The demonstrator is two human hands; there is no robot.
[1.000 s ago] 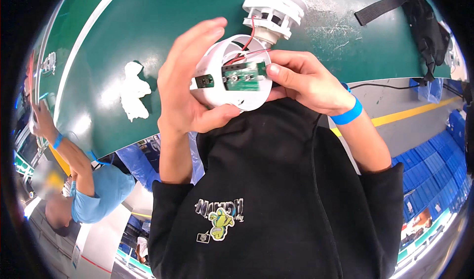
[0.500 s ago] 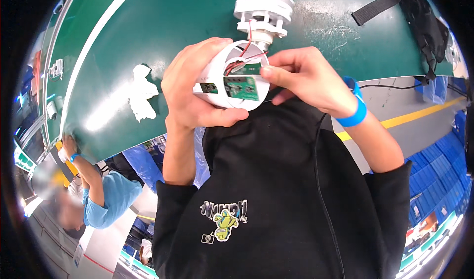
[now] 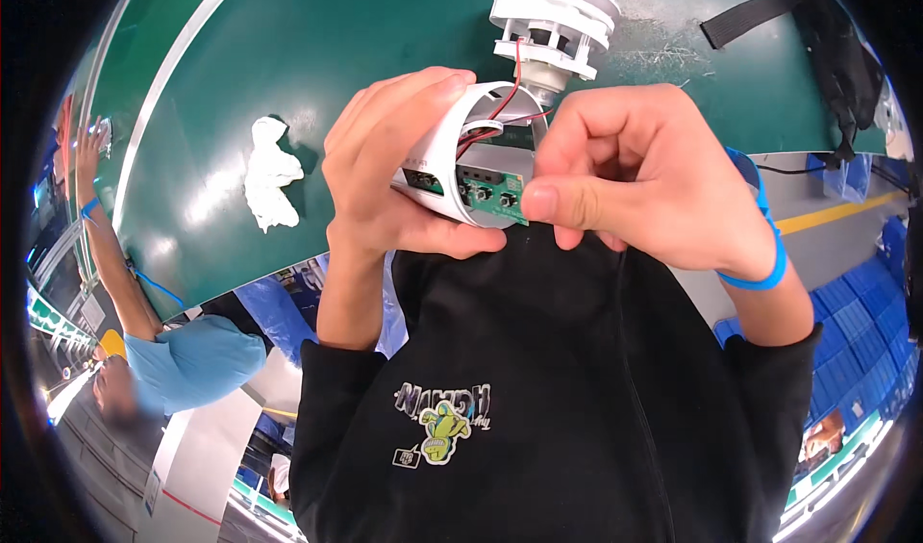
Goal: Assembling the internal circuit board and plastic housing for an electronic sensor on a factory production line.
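My left hand (image 3: 389, 173) is wrapped round a white cylindrical housing (image 3: 437, 149), its open end tilted to the right. A green circuit board (image 3: 488, 195) with small black buttons sits inside, its outer end at the rim. My right hand (image 3: 639, 177) is closed in a pinch at that end, thumb against the board's edge; the fingertips behind are hidden. Red and black wires (image 3: 519, 67) run from inside the housing to a white motor assembly (image 3: 553, 24) with stacked discs, on the table just beyond.
A crumpled white cloth or glove (image 3: 273, 173) lies on the green table (image 3: 385, 24) to the left. A black strap (image 3: 745, 19) and dark bag (image 3: 827, 52) are at the far right. Another person in a blue shirt (image 3: 202, 360) reaches over the table at the left.
Both hands and the housing have shifted slightly right, my right hand more so. The motor assembly has also moved right. The other person's arm now reaches farther along the table.
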